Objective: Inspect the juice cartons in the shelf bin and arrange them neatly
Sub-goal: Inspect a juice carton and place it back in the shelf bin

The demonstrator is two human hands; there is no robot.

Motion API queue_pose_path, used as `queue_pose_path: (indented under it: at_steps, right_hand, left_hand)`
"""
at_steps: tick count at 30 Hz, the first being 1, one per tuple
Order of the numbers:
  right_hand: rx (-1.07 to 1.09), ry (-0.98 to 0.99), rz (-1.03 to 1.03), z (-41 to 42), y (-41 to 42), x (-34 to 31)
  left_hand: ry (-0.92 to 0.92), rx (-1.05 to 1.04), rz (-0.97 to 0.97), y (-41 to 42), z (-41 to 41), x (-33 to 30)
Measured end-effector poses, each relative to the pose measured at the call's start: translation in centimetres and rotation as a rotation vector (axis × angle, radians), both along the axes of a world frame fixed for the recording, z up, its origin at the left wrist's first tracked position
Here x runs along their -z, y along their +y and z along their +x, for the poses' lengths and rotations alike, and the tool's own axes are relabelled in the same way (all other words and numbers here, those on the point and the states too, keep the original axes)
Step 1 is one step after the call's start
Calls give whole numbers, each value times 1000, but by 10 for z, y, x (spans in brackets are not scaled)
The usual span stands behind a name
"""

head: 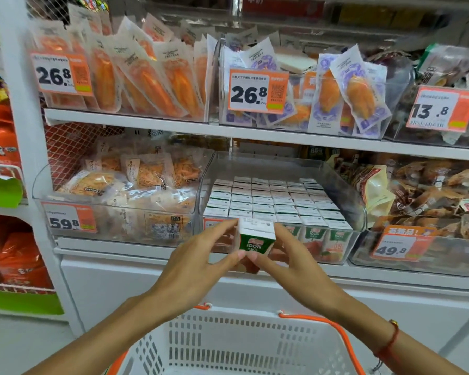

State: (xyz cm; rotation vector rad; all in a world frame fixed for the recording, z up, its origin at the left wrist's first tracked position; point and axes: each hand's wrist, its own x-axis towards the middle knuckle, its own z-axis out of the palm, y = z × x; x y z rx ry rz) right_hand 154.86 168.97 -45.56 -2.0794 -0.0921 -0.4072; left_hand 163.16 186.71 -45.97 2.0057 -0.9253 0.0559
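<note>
Risk, read from left to right. Left hand (pixel 198 259): fingers spread, forefinger along the left upper edge of the juice carton (pixel 257 239), thumb tip pinching its lower front corner. Carton itself: upright, held in front of the clear shelf bin (pixel 360 212), just outside the front wall, above the white basket (pixel 255 345). Right hand (pixel 290 262): mirrored, forefinger up the right edge, thumb meeting the other thumb beneath; red cord at that wrist.

Held by fingertips only, with no palm support. Likely failure: a slip while turning for inspection, then a drop into the basket or onto the shelf lip. Squeezed harder to prevent that, soft walls could dent or a seam could weep.

Further right, inside the bin: packed rows of cartons (pixel 271 201), tight and level, gap for this one not visible, probably hidden behind the hands at the front left. Forced in crooked, neighbours would tilt and spoil the rows; knuckles could catch the bin's front wall, or nudge the price tag (pixel 402 246) on the next bin.
</note>
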Motion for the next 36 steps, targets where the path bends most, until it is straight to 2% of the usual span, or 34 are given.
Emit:
queue_pose_path:
  at_steps: [5,8,10,14,16,21,26,32,36]
  right_hand:
    - [40,-157,-187,33,-10,-20]
    - [156,-237,-367,69,-25,-27]
    - [206,-267,-456,98,-37,-31]
    - [294,-241,-507,166,-59,-38]
    - [359,-196,-533,199,-69,-39]
    - [358,-164,-466,261,-79,-39]
    - [222,-77,-595,300,-88,-33]
    - [105,31,-493,317,-98,-37]
    - [93,128,-624,317,-102,-17]
  left_hand:
    - [-147,-1,-28,-3,31,-19]
    - [-464,-127,121,-3,67,-22]
    - [-562,-212,170,-3,93,-17]
    - [-532,-313,116,-8,131,2]
    - [-535,-285,90,-11,141,12]
    - [-519,-251,-5,-14,144,20]
    - [-523,-264,-32,-16,144,25]
    - [-510,-265,-22,-17,146,29]
    - [-507,-266,-25,-16,146,28]
